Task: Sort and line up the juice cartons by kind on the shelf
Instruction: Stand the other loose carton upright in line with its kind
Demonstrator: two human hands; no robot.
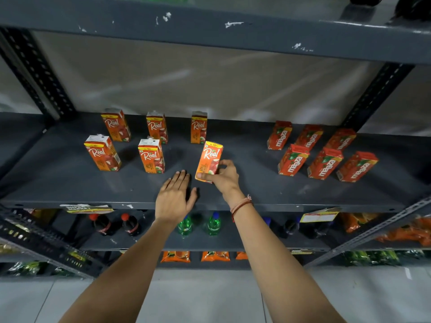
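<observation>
Looking down onto the grey shelf (70,180), I take the held Real carton (209,160) as my landmark. The right hand (224,177) has its grip clamped on that carton's lower end, thumb across the front face and fingers wrapped behind; the carton leans to the right, and I cannot tell whether its base touches the shelf. A red thread bracelet (241,204) sits on that wrist.

The left hand (175,197) lies just left of the landmark, grip apart, fingers spread flat and palm down over the shelf, holding nothing.

Left of the landmark stand two upright Real cartons (151,157) and (102,153), in line across the shelf. Behind the landmark, toward the back wall, three more Real cartons stand in a row (198,129), (157,128), (116,125), each apart from its neighbour.

Right of the landmark, well apart, six red Maaza cartons form two rows of three: front row (293,160), (325,164), (356,167); back row (279,135), (309,137), (341,139). They stand close together, and I cannot tell whether they touch.

Below the landmark, on the next shelf down, I see dark cola bottles (102,223) with red caps and green bottles (213,223) with blue caps. Lower still, orange packets (175,256).
</observation>
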